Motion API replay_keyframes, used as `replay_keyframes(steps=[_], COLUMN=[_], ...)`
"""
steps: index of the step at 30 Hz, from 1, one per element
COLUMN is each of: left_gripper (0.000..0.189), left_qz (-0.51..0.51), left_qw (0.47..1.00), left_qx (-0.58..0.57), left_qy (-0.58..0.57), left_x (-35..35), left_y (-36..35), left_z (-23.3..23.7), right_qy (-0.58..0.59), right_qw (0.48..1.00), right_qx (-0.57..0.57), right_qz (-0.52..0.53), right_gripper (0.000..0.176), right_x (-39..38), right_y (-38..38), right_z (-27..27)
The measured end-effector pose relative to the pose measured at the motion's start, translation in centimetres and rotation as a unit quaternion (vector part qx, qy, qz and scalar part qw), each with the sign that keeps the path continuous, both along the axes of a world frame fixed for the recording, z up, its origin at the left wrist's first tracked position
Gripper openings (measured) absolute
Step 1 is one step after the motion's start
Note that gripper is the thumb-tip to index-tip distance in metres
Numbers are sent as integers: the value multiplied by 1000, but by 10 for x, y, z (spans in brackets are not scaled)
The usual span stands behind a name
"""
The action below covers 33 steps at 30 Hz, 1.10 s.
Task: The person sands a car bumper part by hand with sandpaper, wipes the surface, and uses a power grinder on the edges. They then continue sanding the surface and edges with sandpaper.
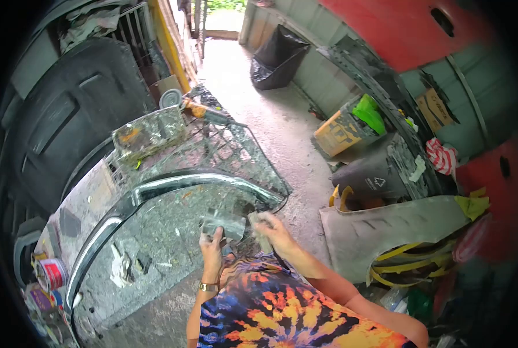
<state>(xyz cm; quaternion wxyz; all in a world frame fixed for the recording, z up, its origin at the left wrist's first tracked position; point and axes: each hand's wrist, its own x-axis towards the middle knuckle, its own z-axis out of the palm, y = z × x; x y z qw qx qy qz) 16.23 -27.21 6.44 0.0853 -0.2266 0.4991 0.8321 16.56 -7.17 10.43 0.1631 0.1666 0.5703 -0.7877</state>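
My left hand point(211, 246) holds a flat grey plate point(225, 225) from below, thumb on its lower edge. Just right of the plate, my right hand point(270, 229) is closed around a thin, pale, blurred piece point(259, 232), too smeared to name. Beyond both hands, a long curved dark trim with shiny highlights point(183, 178) arches over the stained worktable point(172, 232). A crumpled white rag point(121, 265) lies on the table to the left of my hands.
A paint-stained box point(149, 134) and an orange-and-black power tool point(207, 113) rest at the table's far side. At left is a paint can point(51, 274). A grey panel point(357, 235) and a dark bin point(369, 178) stand to the right.
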Motion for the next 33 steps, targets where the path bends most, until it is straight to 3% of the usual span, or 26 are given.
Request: replay_keyframes(steps=[3,5,7,8,13,15,16,17,19,23,26,31,33], left_gripper=[36,44,45,48,49,43,39,39,40,38,36,41,47], left_qz=[-41,-67,-133,-146,-227,-192,-152,-150,-84,-81,-47,-64,-100], left_qw=[998,996,973,955,965,978,983,984,995,996,998,997,985], left_qx=[43,60,186,256,130,47,-4,-4,-43,11,41,38,141], left_qy=[7,-5,29,15,-32,-73,-100,-98,-35,-22,-16,19,-17], left_x=[10,16,19,18,2,-3,-5,-6,-8,-12,-10,-8,-7], left_y=[2,-5,-21,-28,-20,-9,-3,2,9,14,18,18,19], left_z=[-2,13,20,19,13,8,10,7,0,9,0,10,33], right_qy=[-58,-20,47,74,75,82,173,262,254,168,168,269,265], right_qw=[996,999,975,969,966,958,941,911,890,948,947,881,891], right_qx=[-63,4,197,207,200,227,275,318,376,268,273,389,368], right_qz=[35,27,91,116,144,156,97,38,29,-20,-19,-1,-12], right_gripper=[28,28,28,26,25,25,25,24,24,27,28,30,30], right_x=[6,3,-4,-5,-14,-18,-20,-21,-24,-24,-25,-26,-29], right_y=[-5,-3,2,9,1,-4,-7,-7,-7,-28,-37,-45,-43], right_z=[-7,-3,13,3,33,24,10,-3,-2,20,20,7,-3])
